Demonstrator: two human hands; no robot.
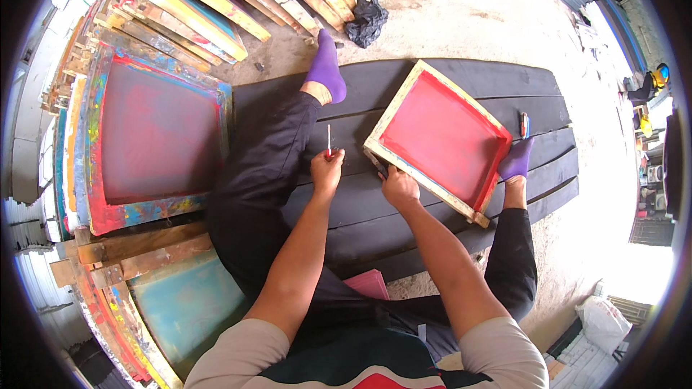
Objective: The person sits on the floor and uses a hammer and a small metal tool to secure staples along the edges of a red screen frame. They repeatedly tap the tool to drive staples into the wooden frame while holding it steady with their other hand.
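Note:
My left hand (326, 172) is closed round a small screwdriver (329, 142) with a red handle, its thin shaft pointing away from me. To the right, a wooden screen-printing frame (441, 138) with red-stained mesh lies tilted across the black slatted surface (353, 209). My right hand (401, 189) is at this frame's lower left edge, fingers curled. A dark, slim object shows beside those fingers, partly hidden by hand and wood; its kind cannot be made out. My right foot in a purple sock (516, 161) touches the frame's right side.
Paint-stained screen frames (160, 133) stand stacked on the left, with more wooden frames (209, 3) behind. A frame with bluish mesh (189, 302) is at lower left. A black plastic bag (367, 20) lies on the floor. A small multicoloured object (525, 124) and a pink block (368, 285) are nearby.

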